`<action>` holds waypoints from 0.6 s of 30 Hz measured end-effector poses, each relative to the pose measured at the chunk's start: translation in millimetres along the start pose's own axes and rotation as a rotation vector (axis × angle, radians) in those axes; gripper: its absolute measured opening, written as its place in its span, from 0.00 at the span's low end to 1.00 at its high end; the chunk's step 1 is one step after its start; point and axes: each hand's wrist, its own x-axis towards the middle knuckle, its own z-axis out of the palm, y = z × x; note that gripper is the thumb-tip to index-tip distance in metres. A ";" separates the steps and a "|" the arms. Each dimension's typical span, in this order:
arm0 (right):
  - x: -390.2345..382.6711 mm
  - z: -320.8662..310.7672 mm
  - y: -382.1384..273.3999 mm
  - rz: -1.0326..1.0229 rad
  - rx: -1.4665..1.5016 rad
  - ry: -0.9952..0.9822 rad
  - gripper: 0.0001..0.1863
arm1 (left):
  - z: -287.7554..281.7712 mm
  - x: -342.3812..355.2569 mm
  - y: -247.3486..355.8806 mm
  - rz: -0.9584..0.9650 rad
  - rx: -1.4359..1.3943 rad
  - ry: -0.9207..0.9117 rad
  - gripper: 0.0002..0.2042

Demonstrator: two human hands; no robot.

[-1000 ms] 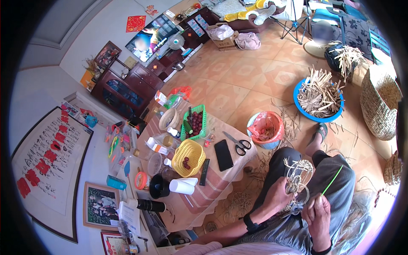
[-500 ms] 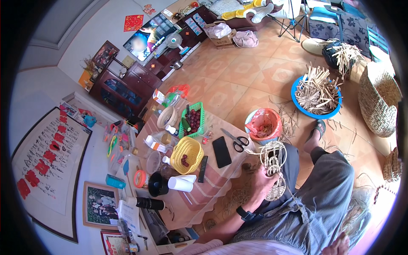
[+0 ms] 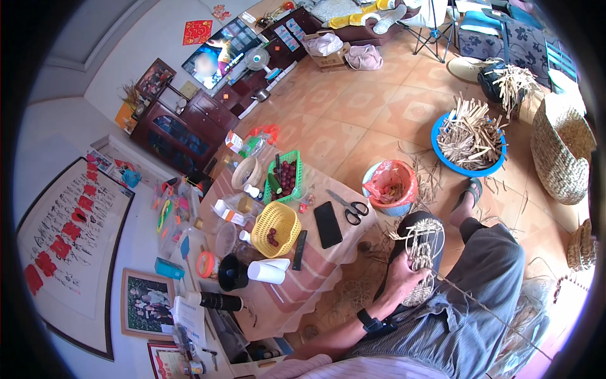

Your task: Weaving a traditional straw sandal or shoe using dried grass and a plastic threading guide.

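My left hand (image 3: 406, 278), a dark watch on its wrist, is closed around a straw sandal (image 3: 421, 292) of woven pale plant fibre. The sandal rests over my left thigh, its looped, open end (image 3: 424, 235) pointing away from me. From beside the fingers a long twisted straw strand (image 3: 483, 305) stretches taut across my lap to the lower right. My right hand is out of the picture. On the table nearby lie black-handled scissors (image 3: 355, 211) and a black phone (image 3: 327, 225).
Left of me, the table (image 3: 278, 300) carries a yellow basket (image 3: 276, 221), a green basket (image 3: 291, 192) of dark red fruit, and a white paper roll (image 3: 266, 272). Ahead stand a lined bin (image 3: 390, 205) and a blue basin (image 3: 470, 170) of straw. A large woven basket (image 3: 558, 167) stands right.
My left hand and the sandal have shifted slightly right and down. My right hand, earlier at the lower right edge, has left the picture, and the strand is now drawn out straight.
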 end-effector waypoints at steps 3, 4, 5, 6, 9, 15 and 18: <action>17.9 -65.9 -21.2 -0.173 0.014 0.102 0.09 | -2.5 -6.4 -16.1 -0.135 0.063 -0.145 0.21; 26.7 -92.9 -29.7 -0.246 0.006 0.159 0.09 | -1.6 -6.7 -27.9 -0.147 0.035 -0.194 0.22; 34.6 -122.7 -37.3 -0.313 -0.003 0.241 0.09 | 0.9 -6.2 -28.1 -0.156 0.036 -0.205 0.22; 39.5 -150.4 -49.6 -0.367 -0.054 0.325 0.10 | 2.2 -2.5 -29.6 -0.098 0.045 -0.281 0.23; 75.5 -221.6 -64.4 -0.409 -0.243 0.406 0.10 | 5.7 -10.3 -5.2 -0.080 -0.111 -0.543 0.25; 88.7 -5.0 -10.9 -0.804 -1.226 0.136 0.10 | -10.7 -0.6 9.2 -0.179 -0.041 -0.678 0.28; 67.5 60.7 -4.2 -0.669 -1.275 -0.023 0.06 | -9.2 -1.0 9.5 -0.192 -0.126 -0.710 0.28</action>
